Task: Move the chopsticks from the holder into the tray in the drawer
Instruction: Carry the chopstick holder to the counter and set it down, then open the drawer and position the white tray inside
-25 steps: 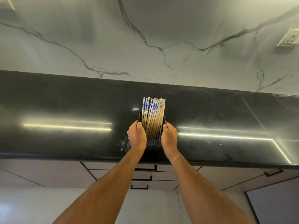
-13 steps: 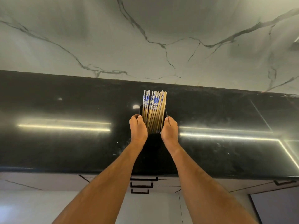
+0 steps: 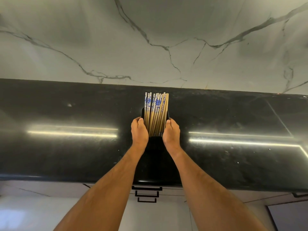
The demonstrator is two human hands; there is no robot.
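Observation:
A black holder (image 3: pixel 155 140) stands on the black countertop (image 3: pixel 66 155), packed with several wooden chopsticks (image 3: pixel 155 112) whose upper ends are white with blue flowers. My left hand (image 3: pixel 139 130) grips the holder's left side, thumb at the rim. On the opposite side my right hand (image 3: pixel 171 132) grips it the same way. The chopsticks stand upright between the two hands. The drawer's tray is out of sight.
A white marble wall with dark veins (image 3: pixel 166 47) rises behind the counter. Below the counter's front edge are white drawer fronts with three black handles (image 3: pixel 146 193), all closed. Another black handle (image 3: pixel 300 195) shows at the far right.
Both hands have pushed the holder with its chopsticks farther back on the counter, away from the front edge. The grip on its sides is unchanged.

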